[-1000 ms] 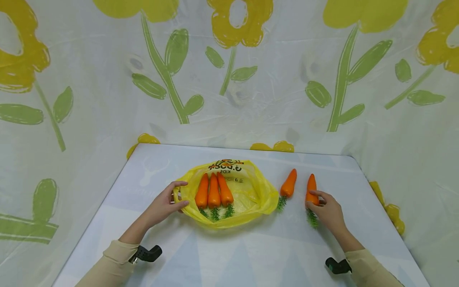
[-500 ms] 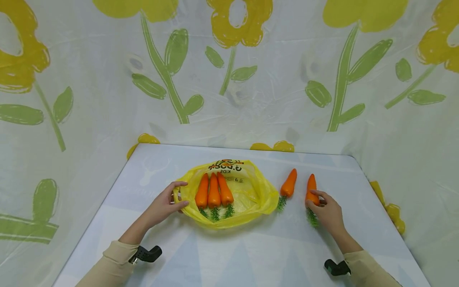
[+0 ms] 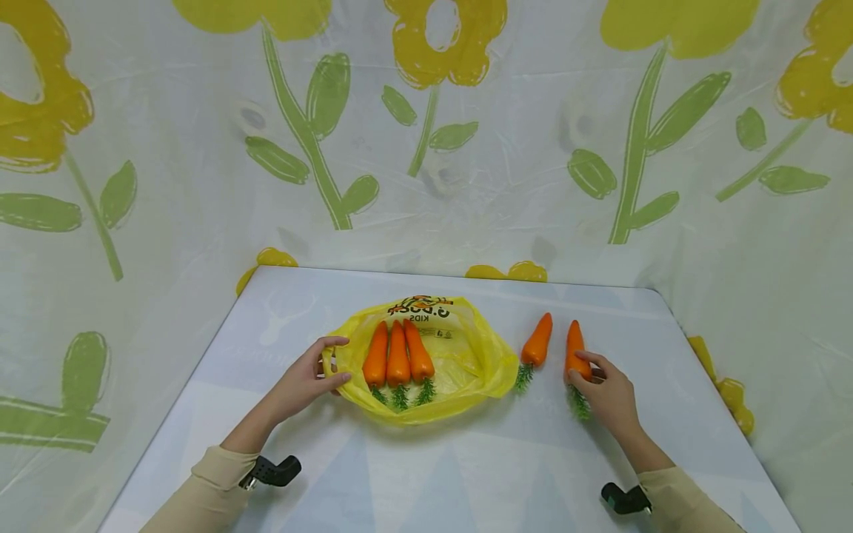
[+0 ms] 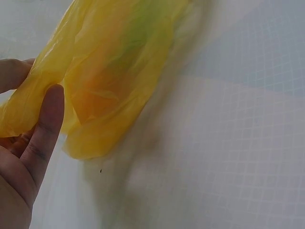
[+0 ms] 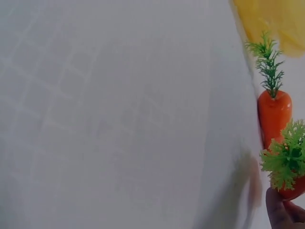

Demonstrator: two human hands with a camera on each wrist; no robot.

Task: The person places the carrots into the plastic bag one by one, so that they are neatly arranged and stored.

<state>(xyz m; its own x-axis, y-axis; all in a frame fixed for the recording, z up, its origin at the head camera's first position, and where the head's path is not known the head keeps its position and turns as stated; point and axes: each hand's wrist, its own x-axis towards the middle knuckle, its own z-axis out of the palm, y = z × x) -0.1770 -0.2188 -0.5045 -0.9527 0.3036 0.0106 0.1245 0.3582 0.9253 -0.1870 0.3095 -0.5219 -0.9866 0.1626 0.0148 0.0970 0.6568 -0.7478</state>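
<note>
My left hand holds the left edge of a yellow plastic bag, which lies with its mouth spread wide. In the left wrist view, the thumb presses against the thin film of the bag. Three orange carrots with green tops lie side by side inside it. On the right, my right hand pinches a carrot between thumb and fingers, its tip pointing away from me. Another carrot lies on the table between that one and the bag, its green top at the bag's right edge.
The pale patterned table ends at a back edge against a white curtain printed with yellow flowers. The curtain also rises along both sides. Black wrist cameras sit at both sleeve cuffs.
The carrot in my right hand has shifted slightly left and away from me, and the right hand has moved a little with it. The left hand and the bag have stayed put.
</note>
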